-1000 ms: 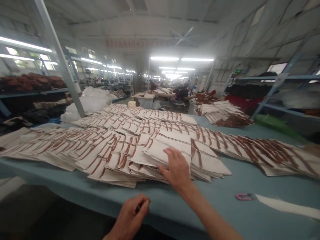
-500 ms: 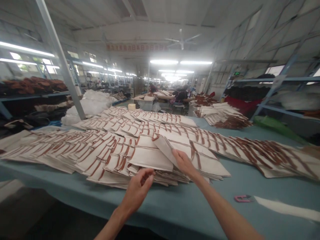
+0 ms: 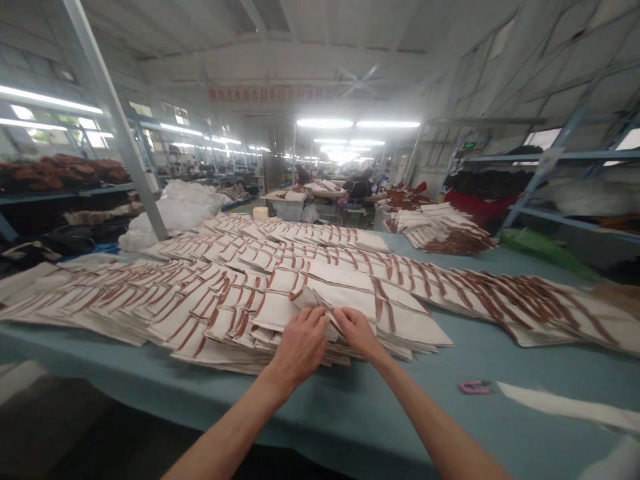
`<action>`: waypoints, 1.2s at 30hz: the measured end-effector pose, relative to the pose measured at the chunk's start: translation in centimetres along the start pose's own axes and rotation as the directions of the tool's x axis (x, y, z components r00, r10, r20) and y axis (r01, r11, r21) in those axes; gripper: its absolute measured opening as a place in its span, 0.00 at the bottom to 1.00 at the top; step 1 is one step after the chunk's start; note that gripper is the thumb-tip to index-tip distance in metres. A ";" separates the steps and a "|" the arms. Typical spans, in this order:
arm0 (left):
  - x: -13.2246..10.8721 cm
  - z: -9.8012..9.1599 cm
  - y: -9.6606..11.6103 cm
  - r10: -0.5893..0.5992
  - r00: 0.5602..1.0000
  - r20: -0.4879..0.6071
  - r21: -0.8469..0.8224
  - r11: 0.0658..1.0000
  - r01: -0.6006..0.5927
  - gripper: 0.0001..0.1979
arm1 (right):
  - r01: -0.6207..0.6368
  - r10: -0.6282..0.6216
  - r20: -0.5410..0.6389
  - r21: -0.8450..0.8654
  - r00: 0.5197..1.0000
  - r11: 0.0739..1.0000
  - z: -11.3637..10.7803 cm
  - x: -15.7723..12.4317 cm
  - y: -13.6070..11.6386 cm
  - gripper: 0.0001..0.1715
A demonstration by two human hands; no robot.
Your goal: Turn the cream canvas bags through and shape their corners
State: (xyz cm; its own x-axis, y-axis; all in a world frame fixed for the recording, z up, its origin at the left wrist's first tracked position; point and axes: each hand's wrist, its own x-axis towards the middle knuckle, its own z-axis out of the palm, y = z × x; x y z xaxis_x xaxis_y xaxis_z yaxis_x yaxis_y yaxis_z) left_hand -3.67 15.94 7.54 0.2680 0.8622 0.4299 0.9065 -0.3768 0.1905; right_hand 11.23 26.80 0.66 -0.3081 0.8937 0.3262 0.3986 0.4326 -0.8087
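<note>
Overlapping cream fabric pieces with brown trim lie in long rows across the table. Above the near row, one cream fabric piece (image 3: 311,297) is lifted at its edge. My right hand (image 3: 356,331) pinches that piece from the right. My left hand (image 3: 303,343) is closed at its near edge, right beside the other hand, with the fingertips partly hidden by the back of the hand. More cream pieces (image 3: 290,311) are stacked under both hands.
The table (image 3: 400,413) has a blue-green cover. Pink thread snips (image 3: 476,387) and a white strip (image 3: 565,404) lie at the right. A metal post (image 3: 120,127) rises at the left by white plastic bags (image 3: 175,210). Another stack (image 3: 445,227) stands at the far right, and a person (image 3: 361,190) sits beyond.
My left hand has moved up and right to the piece's edge, meeting my right hand. The held piece has tipped lower. The view has shifted slightly.
</note>
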 end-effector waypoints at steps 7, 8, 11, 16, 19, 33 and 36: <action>-1.6 2.0 0.5 -0.068 0.985 0.160 0.183 0.982 0.038 0.04 | -0.070 0.062 -0.123 -0.057 0.990 0.996 -0.8 1.1 0.5 0.17; -2.0 2.1 0.6 -0.079 0.981 0.176 0.189 0.981 0.045 0.02 | -0.071 0.061 -0.131 -0.074 0.989 0.995 -1.0 1.2 0.4 0.17; -2.4 1.8 1.2 -0.075 0.978 0.196 0.161 0.986 0.044 0.03 | -0.046 0.028 -0.127 -0.138 0.991 0.989 -1.0 0.7 0.0 0.16; -0.4 1.1 2.0 0.050 0.981 0.190 0.041 0.997 -0.058 0.08 | 0.038 -0.069 -0.107 -0.266 0.992 0.963 -0.8 -0.2 -1.7 0.15; 1.2 1.4 -0.2 -0.147 0.978 0.149 0.094 0.987 0.134 0.11 | 0.073 -0.144 -0.167 -0.370 0.975 0.926 -4.0 0.9 -3.9 0.19; 5.0 2.4 -5.6 -0.573 0.811 0.120 -0.071 0.810 0.582 0.19 | 0.118 -0.353 -0.434 -0.481 0.829 0.869 -22.1 -0.9 -16.9 0.33; 5.4 2.0 -6.5 -0.596 0.788 0.152 -0.157 0.773 0.615 0.18 | 0.057 -0.220 -0.449 -0.350 0.866 0.935 -24.9 -3.0 -18.1 0.35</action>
State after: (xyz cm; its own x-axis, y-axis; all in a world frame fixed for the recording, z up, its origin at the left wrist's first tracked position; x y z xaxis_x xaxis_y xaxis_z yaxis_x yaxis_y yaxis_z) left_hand -7.47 23.74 6.92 -0.2795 0.9558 0.0914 0.8142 0.1855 0.5502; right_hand 26.44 19.28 26.50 0.0333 0.7320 0.6805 0.6574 0.4968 -0.5666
